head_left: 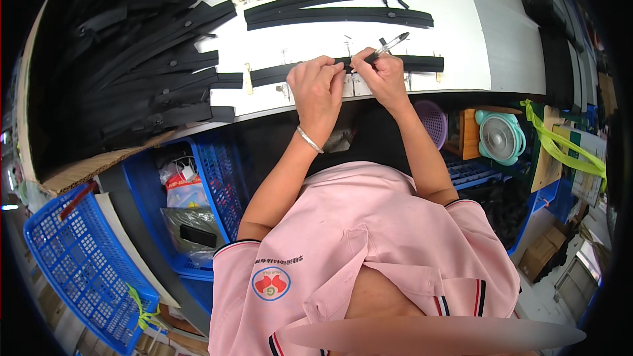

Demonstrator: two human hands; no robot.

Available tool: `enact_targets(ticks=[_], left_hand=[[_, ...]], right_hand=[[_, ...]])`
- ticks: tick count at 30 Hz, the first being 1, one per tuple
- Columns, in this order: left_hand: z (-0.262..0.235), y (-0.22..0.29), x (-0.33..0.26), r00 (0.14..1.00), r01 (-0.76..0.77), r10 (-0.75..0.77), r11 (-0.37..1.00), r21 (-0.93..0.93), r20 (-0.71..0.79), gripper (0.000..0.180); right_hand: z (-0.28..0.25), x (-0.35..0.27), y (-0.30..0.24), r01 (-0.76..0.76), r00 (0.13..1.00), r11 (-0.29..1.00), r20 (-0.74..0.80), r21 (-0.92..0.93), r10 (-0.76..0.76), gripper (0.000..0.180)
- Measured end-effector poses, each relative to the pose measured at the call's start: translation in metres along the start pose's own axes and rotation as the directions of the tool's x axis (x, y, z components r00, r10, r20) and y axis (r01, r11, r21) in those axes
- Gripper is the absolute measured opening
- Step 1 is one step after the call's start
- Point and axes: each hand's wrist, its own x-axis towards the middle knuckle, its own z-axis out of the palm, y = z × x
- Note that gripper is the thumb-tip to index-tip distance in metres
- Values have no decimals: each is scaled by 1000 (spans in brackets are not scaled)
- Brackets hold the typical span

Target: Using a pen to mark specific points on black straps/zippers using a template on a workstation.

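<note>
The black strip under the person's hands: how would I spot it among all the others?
Start at the white worktable. Several long black rubber strips lie across it; take the long black rubber strip nearest the front edge. Only this one has the left hand pressing it and the right hand holding a pen over it.

A factory assembly workstation is showing here: identical black strips (339,15) are lying in rows on a white table (461,33), more are piling at the left (132,59), and blue plastic crates (79,264) are sitting beneath.
</note>
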Motion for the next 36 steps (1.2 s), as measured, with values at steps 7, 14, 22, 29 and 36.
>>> enact_targets(ticks=[7,14,22,29,36], left_hand=[[-1,0,1,1000,7,-8,1000,1,20,12],[-2,0,1,999,-13,13,1000,7,33,11],[-3,7,3,997,-11,6,998,70,72,13],[50,50,18,980,-160,170,982,-104,100,20],[76,56,25,979,-150,165,981,-119,123,13]], right_hand=[[-2,2,0,85,996,982,37,-168,-80,14],[-63,-10,-9,-112,981,957,-125,266,150,15],[-92,-7,25,-161,960,984,-221,77,174,15],[-87,-5,32,-75,966,995,-241,71,90,14],[-86,-5,36,-102,967,995,-234,18,103,13]])
